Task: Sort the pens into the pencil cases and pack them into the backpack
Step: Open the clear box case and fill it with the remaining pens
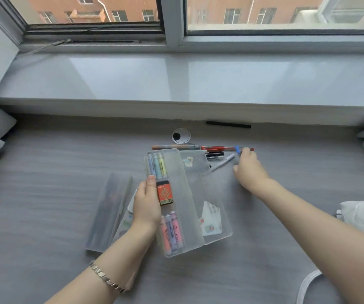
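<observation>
Frosted pencil case (183,194) holding highlighters (158,165), eraser (164,192)

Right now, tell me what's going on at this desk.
A person is sorting stationery at a grey desk under a window. The left hand holds up an open translucent pencil case containing pastel highlighters and an orange 2B lead box. The right hand reaches to the loose pens at the back, fingers on a blue-capped pen. A closed frosted case lies to the left. No backpack is clearly visible.
</observation>
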`<state>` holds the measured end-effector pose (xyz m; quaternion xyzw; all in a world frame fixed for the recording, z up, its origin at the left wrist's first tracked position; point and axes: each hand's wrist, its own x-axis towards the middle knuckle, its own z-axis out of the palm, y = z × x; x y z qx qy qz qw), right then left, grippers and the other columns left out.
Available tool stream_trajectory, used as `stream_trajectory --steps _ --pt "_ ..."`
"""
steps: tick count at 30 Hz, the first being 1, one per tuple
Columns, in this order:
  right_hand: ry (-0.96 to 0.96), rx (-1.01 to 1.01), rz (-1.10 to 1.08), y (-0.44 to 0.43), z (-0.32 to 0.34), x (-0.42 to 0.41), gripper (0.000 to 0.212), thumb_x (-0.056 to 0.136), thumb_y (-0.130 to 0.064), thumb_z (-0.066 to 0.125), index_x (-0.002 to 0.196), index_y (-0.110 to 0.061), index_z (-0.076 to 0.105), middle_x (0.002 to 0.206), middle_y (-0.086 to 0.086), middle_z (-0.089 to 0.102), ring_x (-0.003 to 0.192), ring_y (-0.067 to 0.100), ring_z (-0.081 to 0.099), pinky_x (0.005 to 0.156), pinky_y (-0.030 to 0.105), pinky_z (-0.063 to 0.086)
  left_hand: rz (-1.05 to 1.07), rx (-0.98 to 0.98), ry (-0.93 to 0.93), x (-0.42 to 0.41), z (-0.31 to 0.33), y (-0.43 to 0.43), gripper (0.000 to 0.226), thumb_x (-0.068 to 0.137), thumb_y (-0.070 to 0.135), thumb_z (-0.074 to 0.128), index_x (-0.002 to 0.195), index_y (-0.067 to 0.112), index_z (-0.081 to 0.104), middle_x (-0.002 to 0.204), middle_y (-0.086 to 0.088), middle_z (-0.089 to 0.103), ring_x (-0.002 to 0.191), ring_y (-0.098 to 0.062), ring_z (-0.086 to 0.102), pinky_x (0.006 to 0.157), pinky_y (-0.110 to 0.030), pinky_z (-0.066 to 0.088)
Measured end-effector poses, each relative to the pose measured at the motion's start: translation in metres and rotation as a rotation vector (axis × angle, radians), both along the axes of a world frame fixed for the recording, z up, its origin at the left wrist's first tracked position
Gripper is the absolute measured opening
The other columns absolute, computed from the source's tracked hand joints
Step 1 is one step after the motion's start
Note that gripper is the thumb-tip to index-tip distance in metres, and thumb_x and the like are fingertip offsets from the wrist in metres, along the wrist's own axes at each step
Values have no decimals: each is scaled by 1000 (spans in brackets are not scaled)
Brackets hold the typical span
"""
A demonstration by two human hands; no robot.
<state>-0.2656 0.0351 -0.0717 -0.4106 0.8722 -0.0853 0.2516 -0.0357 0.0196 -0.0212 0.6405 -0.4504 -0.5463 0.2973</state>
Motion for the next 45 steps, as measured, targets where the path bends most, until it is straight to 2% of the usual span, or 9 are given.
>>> stream_trajectory --steps 7,13,16,22,25,29,34,40,45 --pt "-50 34 67 -10 -5 41 25 89 -16 39 110 -9 50 123 28 53 100 37 56 68 31 36 0 -32 -7 12 9 5 30 100 30 30 97 15 55 78 10 58 72 1 52 46 2 37" --pt "42 29 50 19 -11 34 22 91 -14 41 105 -2 53 108 21 56 88 34 54 63 30 34 -10 -29 -26 25 5 13 43 99 33 30 109 4 60 94 -8 67 80 -12 60 61 -18 45" --pt "-24 60 92 35 -2 24 20 88 -7 43 106 -2 51 108 19 57 93 33 54 66 29 34 -11 -34 -13 26 6 17 42 100 32 29 110 4 59 89 -3 65 78 -9 58 58 -11 45" --pt "-293 -456 179 58 68 59 10 87 -5 53 84 -15 51 74 -3 50 60 4 47 57 12 34 -21 -37 21 17 10 25 30 100 32 29 82 29 52 81 13 57 75 2 51 58 -6 39" --pt "-396 -466 360 70 90 96 8 90 -13 53 93 -20 54 77 -12 45 64 -5 47 63 6 37 -24 -61 23 10 11 30 31 100 28 29 78 27 51 76 13 53 70 6 47 50 4 36" --pt "-246 -227 466 78 79 116 26 92 -25 50 117 -19 48 96 -1 38 75 17 50 69 28 43 -30 -51 49 4 10 34 33 100 32 29 98 14 56 80 7 59 74 0 53 47 1 38" --pt "-445 -348 202 81 83 119 37 97 -29 37 135 -25 35 116 -1 47 93 10 50 81 20 38 -23 -69 50 4 14 36 31 99 32 29 91 17 55 76 8 59 71 1 53 47 1 38" --pt "-709 -641 38 69 82 133 74 95 -3 35 117 -68 6 82 -5 51 68 14 58 75 32 54 -85 -86 29 3 10 42 35 99 33 30 95 12 58 80 3 62 74 -4 57 57 -6 43" --pt "-464 -653 156 69 64 140 50 87 2 45 130 -24 41 92 -11 49 85 4 49 81 24 44 -52 -79 8 5 6 39 32 100 29 30 93 13 57 78 8 59 73 1 53 52 1 38"
